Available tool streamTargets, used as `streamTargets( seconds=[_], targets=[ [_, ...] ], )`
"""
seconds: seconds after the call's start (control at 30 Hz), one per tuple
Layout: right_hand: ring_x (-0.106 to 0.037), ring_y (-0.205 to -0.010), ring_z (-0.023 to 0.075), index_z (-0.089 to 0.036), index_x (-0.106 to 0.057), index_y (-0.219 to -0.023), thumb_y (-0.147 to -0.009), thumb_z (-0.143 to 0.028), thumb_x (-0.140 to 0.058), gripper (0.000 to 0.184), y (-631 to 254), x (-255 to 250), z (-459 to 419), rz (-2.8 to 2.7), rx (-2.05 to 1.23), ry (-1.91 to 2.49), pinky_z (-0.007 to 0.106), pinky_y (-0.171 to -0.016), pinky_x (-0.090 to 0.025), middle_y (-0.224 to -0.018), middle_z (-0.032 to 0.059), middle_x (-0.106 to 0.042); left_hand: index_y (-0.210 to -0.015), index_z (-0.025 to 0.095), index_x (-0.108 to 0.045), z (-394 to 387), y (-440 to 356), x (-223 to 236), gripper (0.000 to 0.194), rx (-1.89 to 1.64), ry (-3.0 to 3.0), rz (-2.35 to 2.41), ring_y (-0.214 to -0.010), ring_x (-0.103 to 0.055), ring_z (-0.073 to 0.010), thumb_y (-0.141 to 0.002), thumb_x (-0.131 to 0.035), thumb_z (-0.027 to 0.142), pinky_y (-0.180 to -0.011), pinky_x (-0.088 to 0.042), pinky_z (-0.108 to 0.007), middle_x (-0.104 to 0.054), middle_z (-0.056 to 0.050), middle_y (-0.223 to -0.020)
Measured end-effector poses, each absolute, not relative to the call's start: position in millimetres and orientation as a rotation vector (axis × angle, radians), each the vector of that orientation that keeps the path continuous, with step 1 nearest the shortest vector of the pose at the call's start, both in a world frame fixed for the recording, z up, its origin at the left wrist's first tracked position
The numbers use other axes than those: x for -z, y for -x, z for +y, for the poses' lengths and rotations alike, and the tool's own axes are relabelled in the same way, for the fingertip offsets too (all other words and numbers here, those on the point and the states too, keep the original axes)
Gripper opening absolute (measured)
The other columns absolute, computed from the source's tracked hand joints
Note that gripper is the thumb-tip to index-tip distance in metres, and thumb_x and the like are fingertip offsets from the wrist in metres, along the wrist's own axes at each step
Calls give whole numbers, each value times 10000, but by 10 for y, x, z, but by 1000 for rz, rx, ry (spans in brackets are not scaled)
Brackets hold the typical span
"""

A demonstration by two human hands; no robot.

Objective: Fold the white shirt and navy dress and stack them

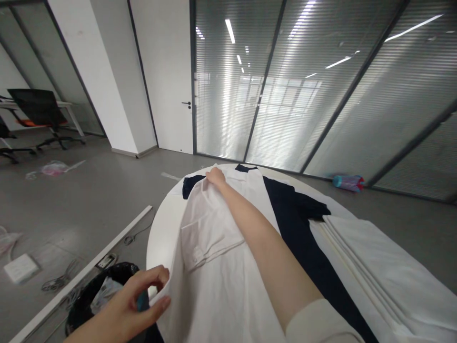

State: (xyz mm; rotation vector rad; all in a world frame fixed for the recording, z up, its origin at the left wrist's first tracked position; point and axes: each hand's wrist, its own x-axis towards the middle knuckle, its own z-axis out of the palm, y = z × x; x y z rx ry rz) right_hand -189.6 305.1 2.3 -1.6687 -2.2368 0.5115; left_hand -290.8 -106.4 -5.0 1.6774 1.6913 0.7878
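Observation:
A white-and-navy garment (224, 286) is spread over a round white table (160, 243), its dark collar (246, 168) at the far edge. One navy sleeve (310, 206) lies to the right, and part of another shows at the far left. My right hand (216, 176) reaches across and pinches the white panel's edge near the collar. At the near left, my left hand (143, 295) has its thumb and curled fingers around the same raised edge, with a gap between the fingertips. A pocket-like seam shows on the white panel.
Folded white cloth (385, 267) is stacked on the table at the right. A bin with a black liner (76, 309) stands at lower left, beside a white floor strip (89, 267) and loose cables. An office chair (39, 112) and a striped bundle (348, 183) are farther off.

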Motion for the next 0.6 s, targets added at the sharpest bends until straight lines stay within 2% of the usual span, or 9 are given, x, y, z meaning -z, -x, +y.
streamTargets(
  seconds=[0.1, 0.2, 0.33, 0.4, 0.47, 0.6],
  targets=[
    [-675, -1085, 282, -131, -685, -1130, -926, -331, -475, 355, 1548, -84, 3158, -2223, -532, 1656, 319, -863, -531, -1083, 151, -733, -903, 208, -596, -942, 2614, -102, 138, -706, -1963, 1495, -879, -631, -171, -889, -562, 341, -834, -509, -245, -692, -46, -963],
    [-714, -971, 287, -99, -705, -1069, -891, -296, -528, 319, 1114, -51, 3238, -2195, -557, 1721, 304, -793, -538, -927, 161, -754, -877, 206, -548, -751, 2266, -250, 12, -543, -2336, 1136, -781, -611, -142, -886, -540, 206, -770, -480, -234, -661, -13, -856],
    [-736, -805, 302, -76, -727, -942, -818, -253, -628, 237, 640, 118, 3290, -2146, -629, 1858, 313, -685, -548, -788, 171, -749, -843, 200, -514, -546, 1866, -223, 113, -305, -2740, 728, -643, -593, -142, -901, -608, 226, -680, -446, -279, -630, 13, -744],
    [-733, -708, 284, -77, -729, -912, -842, -304, -620, 261, 547, 193, 3321, -2114, -689, 1894, 316, -644, -554, -737, 157, -743, -814, 195, -511, -508, 1732, -157, 187, -227, -2849, 658, -597, -582, -142, -906, -650, 281, -640, -435, -298, -628, 19, -721],
    [-739, -745, 282, -81, -722, -975, -893, -405, -575, 365, 553, 227, 3370, -2073, -700, 1896, 328, -678, -567, -801, 161, -755, -802, 195, -514, -507, 1654, -107, 228, -193, -2904, 654, -578, -569, -142, -889, -692, 307, -616, -430, -313, -623, 29, -708],
    [-683, -1094, 317, -88, -649, -1202, -938, -492, -522, 499, 690, 216, 3496, -2000, -598, 1879, 362, -868, -548, -1172, 217, -702, -796, 199, -500, -541, 1654, -10, 243, -216, -2946, 729, -616, -559, -148, -875, -717, 272, -634, -427, -319, -621, 24, -741]
  ],
)
